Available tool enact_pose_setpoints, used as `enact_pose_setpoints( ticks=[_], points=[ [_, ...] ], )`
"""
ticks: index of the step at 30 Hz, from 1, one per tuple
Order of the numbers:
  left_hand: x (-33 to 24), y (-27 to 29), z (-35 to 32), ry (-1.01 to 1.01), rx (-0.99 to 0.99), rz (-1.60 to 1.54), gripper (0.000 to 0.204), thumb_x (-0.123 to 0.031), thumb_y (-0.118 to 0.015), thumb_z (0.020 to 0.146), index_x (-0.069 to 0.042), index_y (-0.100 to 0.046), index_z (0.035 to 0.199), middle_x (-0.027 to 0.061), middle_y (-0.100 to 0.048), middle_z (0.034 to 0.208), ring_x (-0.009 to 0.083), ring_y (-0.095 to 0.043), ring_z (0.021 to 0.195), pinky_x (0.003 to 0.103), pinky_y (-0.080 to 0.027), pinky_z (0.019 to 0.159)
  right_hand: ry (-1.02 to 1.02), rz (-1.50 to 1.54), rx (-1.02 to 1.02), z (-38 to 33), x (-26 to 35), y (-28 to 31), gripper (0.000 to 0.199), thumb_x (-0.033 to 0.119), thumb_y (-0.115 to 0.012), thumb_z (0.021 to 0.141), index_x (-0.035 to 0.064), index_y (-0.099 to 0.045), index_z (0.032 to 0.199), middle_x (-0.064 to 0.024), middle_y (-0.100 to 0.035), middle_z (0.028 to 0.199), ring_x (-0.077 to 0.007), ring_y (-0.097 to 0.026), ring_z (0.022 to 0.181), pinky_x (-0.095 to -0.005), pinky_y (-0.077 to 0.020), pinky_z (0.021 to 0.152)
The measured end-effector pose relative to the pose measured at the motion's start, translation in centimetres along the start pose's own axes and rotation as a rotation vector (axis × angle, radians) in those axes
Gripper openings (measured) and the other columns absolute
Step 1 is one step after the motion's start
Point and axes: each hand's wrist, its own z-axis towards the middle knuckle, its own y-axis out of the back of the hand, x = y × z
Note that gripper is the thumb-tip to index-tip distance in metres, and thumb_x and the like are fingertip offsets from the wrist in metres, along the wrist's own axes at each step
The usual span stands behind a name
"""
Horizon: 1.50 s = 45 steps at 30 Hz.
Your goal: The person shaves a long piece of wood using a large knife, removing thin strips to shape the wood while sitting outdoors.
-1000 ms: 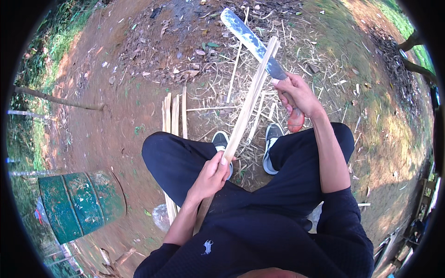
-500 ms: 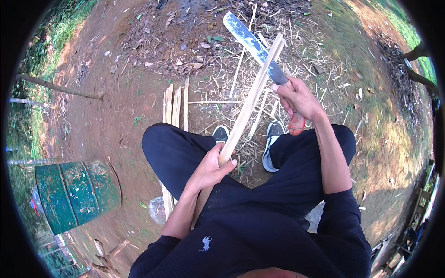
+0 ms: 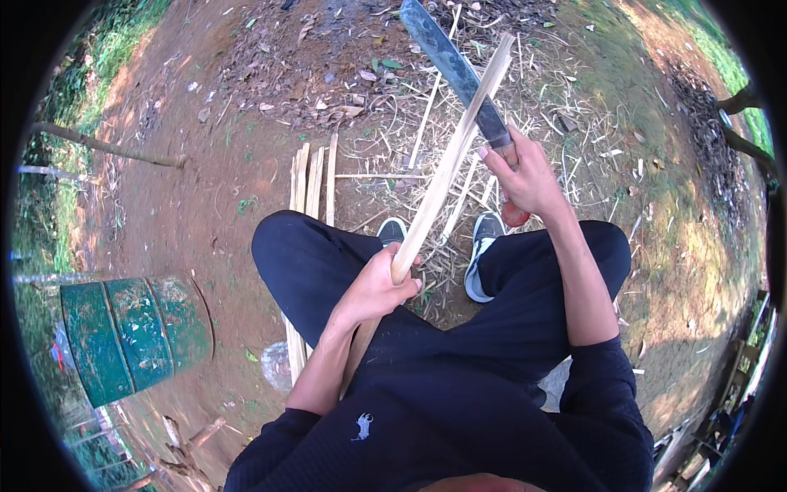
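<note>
My left hand [image 3: 379, 285] is wrapped round a long pale wooden strip [image 3: 447, 175], which slants up and away to the right from my lap. Its near part runs back under my left forearm. The far end looks split into pieces. My right hand [image 3: 527, 175] grips the red-ended handle of a machete [image 3: 447, 67]. The dark, worn blade points up and to the left, crossing the strip near its far end. Part of the blade is behind the strip, and whether its edge touches the wood I cannot tell.
Several cut strips [image 3: 308, 184] lie by my left knee. Shavings [image 3: 393, 156] litter the ground ahead of my shoes. A green metal drum [image 3: 135, 336] lies to the left, near a clear plastic bottle [image 3: 277, 365]. A pole [image 3: 111, 148] juts in at the far left.
The machete has moved a little farther away, and its blade has turned so that it looks darker. My left hand and the strip have shifted slightly away from me.
</note>
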Motion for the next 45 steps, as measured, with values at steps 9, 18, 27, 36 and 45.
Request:
enact_pose_setpoints(
  ticks=[9,18,27,36,45],
  points=[
    [-0.6,-0.1,0.5,0.069,0.049,-0.108,0.034,0.0,-0.068,0.085,-0.002,-0.047,0.111,-0.0054,-0.044,0.063,0.0031,-0.039,0.041,0.023,-0.03,0.035,-0.234,0.576,0.314,0.1,-0.8,0.8,0.025,0.024,-0.064,0.097,0.0026,-0.052,0.099,0.0019,-0.048,0.054,-0.0083,-0.046,0.04,-0.0248,-0.0378,0.038],
    [-0.6,0.5,1.1,0.027,0.008,-0.062,0.032,-0.003,-0.07,0.082,0.002,-0.052,0.108,-0.0032,-0.051,0.066,0.0052,-0.046,0.048,0.025,-0.037,0.042,0.242,-0.208,-0.122,0.5,-1.4,-0.9,0.021,0.02,-0.063,0.096,0.0021,-0.053,0.094,0.0017,-0.049,0.053,-0.0086,-0.048,0.041,-0.0263,-0.0401,0.04],
    [-0.5,0.2,0.9,0.115,0.044,-0.187,0.037,0.005,-0.067,0.084,-0.002,-0.045,0.112,-0.0048,-0.042,0.062,0.003,-0.037,0.039,0.023,-0.026,0.033,-0.217,0.367,0.387,0.0,-0.3,1.3,0.019,0.019,-0.063,0.095,0.0032,-0.052,0.091,0.0016,-0.05,0.053,-0.0078,-0.046,0.039,-0.0265,-0.0393,0.039],
    [0.1,0.0,1.8,0.07,-0.029,-0.196,0.037,0.006,-0.066,0.084,0.0,-0.043,0.112,-0.0035,-0.044,0.062,0.0037,-0.039,0.039,0.025,-0.027,0.033,-0.197,0.313,0.224,-0.4,0.2,-2.0,0.027,0.023,-0.065,0.094,0.0007,-0.05,0.092,0.0001,-0.051,0.054,-0.0095,-0.049,0.043,-0.028,-0.0428,0.043],
    [0.6,0.5,2.0,0.101,-0.024,-0.112,0.035,0.007,-0.065,0.084,0.0,-0.044,0.111,-0.0033,-0.044,0.062,0.0039,-0.038,0.038,0.025,-0.026,0.032,0.092,-0.322,0.181,0.0,-1.7,-0.7,0.022,0.017,-0.062,0.092,-0.0006,-0.05,0.092,-0.014,-0.059,0.058,-0.0304,-0.06,0.05,-0.0407,-0.0492,0.05]
  ],
)
